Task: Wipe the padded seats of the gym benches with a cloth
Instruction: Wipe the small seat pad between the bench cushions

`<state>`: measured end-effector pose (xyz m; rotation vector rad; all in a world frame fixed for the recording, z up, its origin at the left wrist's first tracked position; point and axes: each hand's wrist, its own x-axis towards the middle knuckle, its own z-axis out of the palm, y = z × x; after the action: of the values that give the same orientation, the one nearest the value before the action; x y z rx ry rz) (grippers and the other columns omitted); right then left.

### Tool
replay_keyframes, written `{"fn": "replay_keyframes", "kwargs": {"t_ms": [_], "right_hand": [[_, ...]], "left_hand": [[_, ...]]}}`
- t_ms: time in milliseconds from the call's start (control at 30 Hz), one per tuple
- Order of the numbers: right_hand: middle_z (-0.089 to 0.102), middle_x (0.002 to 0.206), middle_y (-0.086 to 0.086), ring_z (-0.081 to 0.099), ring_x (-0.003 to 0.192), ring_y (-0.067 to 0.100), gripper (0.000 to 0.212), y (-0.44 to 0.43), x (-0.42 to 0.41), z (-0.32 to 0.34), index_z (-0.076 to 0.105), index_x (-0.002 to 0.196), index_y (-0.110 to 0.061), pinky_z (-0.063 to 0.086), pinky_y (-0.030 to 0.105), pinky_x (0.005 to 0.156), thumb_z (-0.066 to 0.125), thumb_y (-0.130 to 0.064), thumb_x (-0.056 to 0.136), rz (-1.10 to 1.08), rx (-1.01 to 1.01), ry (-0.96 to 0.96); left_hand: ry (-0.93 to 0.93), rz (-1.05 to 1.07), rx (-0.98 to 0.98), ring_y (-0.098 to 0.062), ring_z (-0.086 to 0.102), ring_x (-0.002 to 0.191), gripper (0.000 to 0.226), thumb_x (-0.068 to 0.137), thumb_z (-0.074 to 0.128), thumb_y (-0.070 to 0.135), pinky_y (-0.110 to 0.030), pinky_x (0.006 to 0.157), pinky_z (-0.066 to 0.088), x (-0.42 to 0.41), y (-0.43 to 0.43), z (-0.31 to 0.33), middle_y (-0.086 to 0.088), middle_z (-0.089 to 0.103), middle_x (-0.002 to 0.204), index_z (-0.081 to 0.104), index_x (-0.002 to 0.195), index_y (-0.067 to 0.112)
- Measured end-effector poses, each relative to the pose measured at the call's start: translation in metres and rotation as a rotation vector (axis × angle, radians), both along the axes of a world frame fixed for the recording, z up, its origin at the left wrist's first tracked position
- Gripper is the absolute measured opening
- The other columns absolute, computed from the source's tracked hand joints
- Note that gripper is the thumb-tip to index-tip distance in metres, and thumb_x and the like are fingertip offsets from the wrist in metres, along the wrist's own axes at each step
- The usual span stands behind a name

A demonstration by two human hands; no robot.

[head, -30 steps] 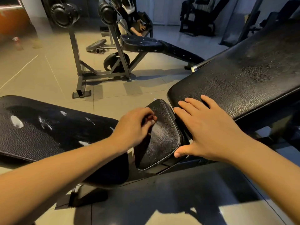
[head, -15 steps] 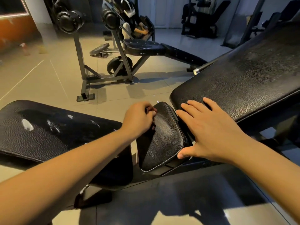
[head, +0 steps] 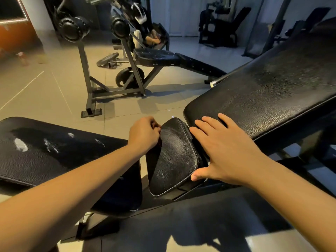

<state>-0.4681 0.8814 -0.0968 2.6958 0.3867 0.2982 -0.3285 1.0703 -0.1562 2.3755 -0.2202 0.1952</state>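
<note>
My left hand (head: 144, 135) curls at small black leather seat pad (head: 172, 160), grip unclear; right hand (head: 223, 151) flat, fingers straight, touching pad.

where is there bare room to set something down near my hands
Free: the left bench pad left of the left hand; the backrest above the right hand, though it slopes. Crowded: the small seat pad, wedged between both hands.
</note>
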Motion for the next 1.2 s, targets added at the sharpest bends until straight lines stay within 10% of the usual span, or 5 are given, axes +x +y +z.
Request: {"fn": "replay_keyframes", "kwargs": {"t_ms": [200, 400, 600, 800, 1200], "right_hand": [[0.061, 0.139, 0.015, 0.054, 0.133, 0.034, 0.117, -0.001, 0.0, -0.003, 0.06, 0.136, -0.006, 0.041, 0.058, 0.111, 0.046, -0.095, 0.061, 0.021, -0.008, -0.017], [0.059, 0.142, 0.014, 0.051, 0.136, 0.034, 0.121, 0.002, -0.001, 0.0, 0.055, 0.141, -0.006, 0.037, 0.058, 0.114, 0.048, -0.095, 0.059, 0.002, 0.005, 0.007], [0.058, 0.142, 0.015, 0.051, 0.137, 0.033, 0.123, -0.001, 0.001, 0.0, 0.056, 0.139, -0.003, 0.037, 0.057, 0.115, 0.049, -0.097, 0.061, 0.002, -0.027, 0.004], [0.056, 0.144, 0.013, 0.048, 0.139, 0.032, 0.125, 0.002, -0.001, 0.002, 0.053, 0.14, -0.004, 0.034, 0.056, 0.117, 0.038, -0.098, 0.059, -0.023, -0.012, 0.038], [0.058, 0.143, 0.012, 0.05, 0.138, 0.032, 0.124, 0.003, 0.0, 0.004, 0.055, 0.139, -0.006, 0.035, 0.057, 0.116, 0.03, -0.097, 0.06, -0.03, -0.011, 0.069]], "left_hand": [[-0.313, -0.461, -0.019, -0.012, 0.058, 0.101, 0.019, 0.092, 0.067, 0.013, -0.027, 0.09, 0.046, -0.054, -0.019, 0.017, 0.002, 0.067, 0.106, 0.07, 0.11, 0.019], [0.014, 0.022, -0.025, -0.027, 0.065, 0.103, 0.016, 0.097, 0.066, 0.027, -0.038, 0.089, 0.052, 0.012, -0.004, -0.003, -0.004, 0.071, 0.101, 0.071, 0.105, 0.013], [-0.2, -0.425, -0.11, -0.007, 0.065, 0.1, 0.01, 0.093, 0.07, 0.02, -0.025, 0.09, 0.05, -0.059, -0.015, 0.009, 0.01, 0.072, 0.1, 0.072, 0.102, 0.023], [0.053, -0.012, 0.144, -0.031, 0.065, 0.104, 0.017, 0.097, 0.065, 0.027, -0.037, 0.086, 0.049, -0.007, 0.007, -0.003, -0.008, 0.071, 0.104, 0.069, 0.105, 0.012], [0.055, -0.164, 0.21, -0.009, 0.069, 0.101, 0.015, 0.086, 0.077, 0.017, -0.021, 0.086, 0.05, -0.05, 0.042, -0.005, 0.011, 0.075, 0.097, 0.073, 0.097, 0.026]]}}
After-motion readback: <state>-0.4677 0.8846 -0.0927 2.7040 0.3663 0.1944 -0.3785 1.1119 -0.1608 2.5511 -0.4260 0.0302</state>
